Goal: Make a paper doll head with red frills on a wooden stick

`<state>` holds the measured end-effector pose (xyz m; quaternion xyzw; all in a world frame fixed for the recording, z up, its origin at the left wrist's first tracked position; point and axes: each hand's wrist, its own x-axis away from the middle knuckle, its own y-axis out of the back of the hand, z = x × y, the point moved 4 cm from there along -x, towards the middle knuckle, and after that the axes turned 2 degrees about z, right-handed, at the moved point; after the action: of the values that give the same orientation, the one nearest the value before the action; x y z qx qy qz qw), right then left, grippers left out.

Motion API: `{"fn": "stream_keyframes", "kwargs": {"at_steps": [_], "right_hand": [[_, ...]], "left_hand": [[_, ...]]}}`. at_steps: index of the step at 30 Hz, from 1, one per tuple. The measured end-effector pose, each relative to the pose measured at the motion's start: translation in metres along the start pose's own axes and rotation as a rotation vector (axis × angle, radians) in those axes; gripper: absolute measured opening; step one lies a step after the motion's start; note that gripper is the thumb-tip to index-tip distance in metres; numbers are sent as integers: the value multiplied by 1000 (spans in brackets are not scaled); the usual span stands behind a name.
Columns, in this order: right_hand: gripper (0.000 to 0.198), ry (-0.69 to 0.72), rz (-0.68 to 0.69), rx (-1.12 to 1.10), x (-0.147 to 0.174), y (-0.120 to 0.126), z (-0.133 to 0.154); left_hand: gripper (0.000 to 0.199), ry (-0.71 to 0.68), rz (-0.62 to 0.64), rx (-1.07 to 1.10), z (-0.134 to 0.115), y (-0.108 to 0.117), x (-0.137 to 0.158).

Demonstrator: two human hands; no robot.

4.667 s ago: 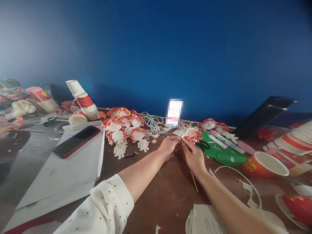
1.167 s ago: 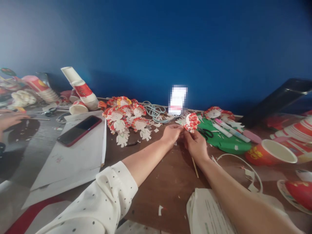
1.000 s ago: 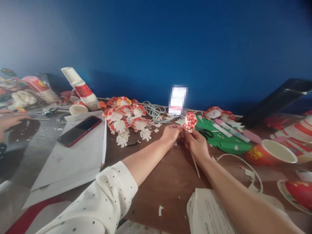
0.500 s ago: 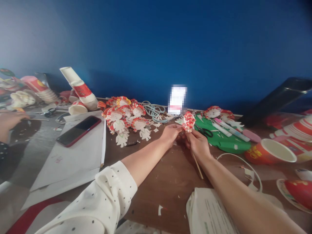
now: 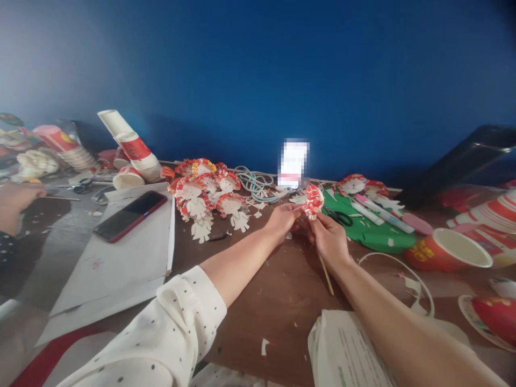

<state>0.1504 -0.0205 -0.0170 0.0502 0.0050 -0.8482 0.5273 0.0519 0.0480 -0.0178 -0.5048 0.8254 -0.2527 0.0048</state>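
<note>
Both my hands meet at the middle of the brown table [image 5: 282, 301]. My right hand [image 5: 328, 236] holds a thin wooden stick [image 5: 327, 270] topped with a small paper doll head [image 5: 313, 199] ringed in red and white curls. My left hand [image 5: 283, 219] pinches the doll head's left edge with its fingertips. The head stands upright just above both hands. A finished pile of similar paper dolls [image 5: 205, 201] lies to the left of my left hand.
A red phone [image 5: 129, 216] rests on white paper sheets [image 5: 116, 258]. Scissors [image 5: 341, 217] and markers [image 5: 377, 212] lie on a green sheet [image 5: 371, 236]. An orange paper cup [image 5: 447, 257] lies at right. Cup stacks [image 5: 135, 150] stand far left. Another person's hand [image 5: 14, 201] is at the left edge.
The doll head went from lying flat near the table to standing upright on its stick. The stick's lower end swung slightly right. The other person's hand drew back left.
</note>
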Motion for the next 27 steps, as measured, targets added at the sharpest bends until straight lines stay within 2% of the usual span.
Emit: {"fn": "stream_keyframes", "kwargs": {"at_steps": [3,7,10,14,22,27], "right_hand": [[32,66,8,142,3,1,6],[34,107,22,195,4,-2,7],[32,90,30,162,4,-4,7],[24,26,0,93,3,-4,4],[25,-64,114,-141,2,-9,3],[24,-87,170,-188,1,-9,4]], "left_hand": [[8,-6,58,-19,-2,-2,0],[11,-24,42,-2,-6,-2,1],[8,-11,12,43,-6,-2,2],[16,11,18,122,-6,-1,1],[12,48,16,166,-6,2,-1],[6,55,-5,144,-4,6,-4]]}}
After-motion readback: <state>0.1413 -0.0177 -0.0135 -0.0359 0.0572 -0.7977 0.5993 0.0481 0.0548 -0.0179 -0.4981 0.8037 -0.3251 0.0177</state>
